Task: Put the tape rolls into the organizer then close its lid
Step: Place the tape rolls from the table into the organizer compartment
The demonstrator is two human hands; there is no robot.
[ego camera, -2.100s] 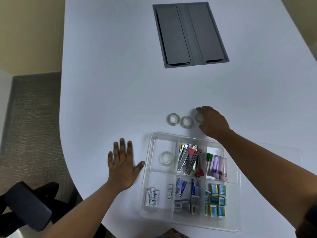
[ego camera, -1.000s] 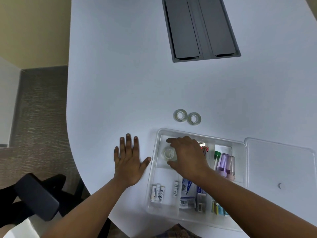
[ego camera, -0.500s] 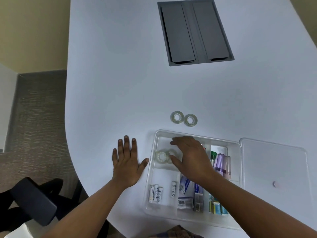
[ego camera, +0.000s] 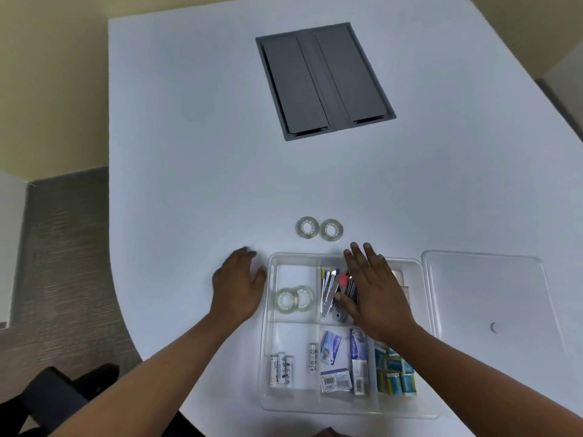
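A clear plastic organizer (ego camera: pixel 270 335) with several compartments sits on the white table near its front edge. Two clear tape rolls (ego camera: pixel 295 299) lie overlapping in its far-left compartment. Two more tape rolls (ego camera: pixel 319 229) lie side by side on the table just beyond the organizer. The clear lid (ego camera: pixel 492 298) lies flat to the right of the organizer. My left hand (ego camera: pixel 237 286) rests on the table against the organizer's left wall. My right hand (ego camera: pixel 375 290) hovers open and empty over the middle and right far compartments, fingers pointing toward the loose rolls.
Other compartments hold batteries (ego camera: pixel 281 369), metal clips (ego camera: pixel 328 291), small boxes (ego camera: pixel 344 361) and blue packets (ego camera: pixel 394 373). A grey cable hatch (ego camera: pixel 325 80) is set into the table farther back. The table's curved edge runs at the left, with a dark chair (ego camera: pixel 56 398) below.
My right hand put a tape roll into the far-left compartment beside the first one, let go, and has moved right and forward, empty. My left hand slid closer to the organizer.
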